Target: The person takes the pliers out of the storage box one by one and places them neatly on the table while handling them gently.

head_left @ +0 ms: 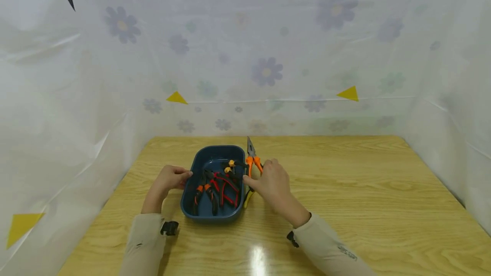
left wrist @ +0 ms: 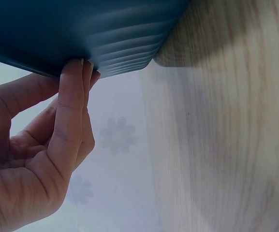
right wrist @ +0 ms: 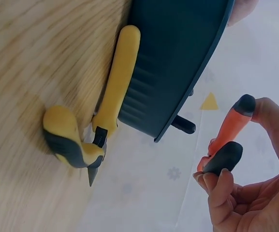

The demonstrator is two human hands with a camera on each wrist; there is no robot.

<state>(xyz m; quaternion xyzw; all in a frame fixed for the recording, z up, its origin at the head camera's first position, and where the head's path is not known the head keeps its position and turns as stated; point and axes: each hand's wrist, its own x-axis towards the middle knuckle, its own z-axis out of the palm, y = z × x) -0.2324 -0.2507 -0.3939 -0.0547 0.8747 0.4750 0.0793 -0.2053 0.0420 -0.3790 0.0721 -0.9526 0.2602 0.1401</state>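
Observation:
My left hand pinches the left rim of a dark blue plastic bin, its fingers against the outer wall in the left wrist view. Just past the bin's right side, my right hand grips long-nose pliers by their orange, black-ended handles. Their grey nose points away from me. In the right wrist view, yellow-handled pliers lie on the table along the bin's ribbed wall. Inside the bin are orange-and-black-handled pliers, red-handled pliers and dark-handled tools with yellow-orange parts.
The bin stands on a wood-grain table, left of its middle. Behind the table and at both sides hangs a pale flowered sheet with black and yellow triangles.

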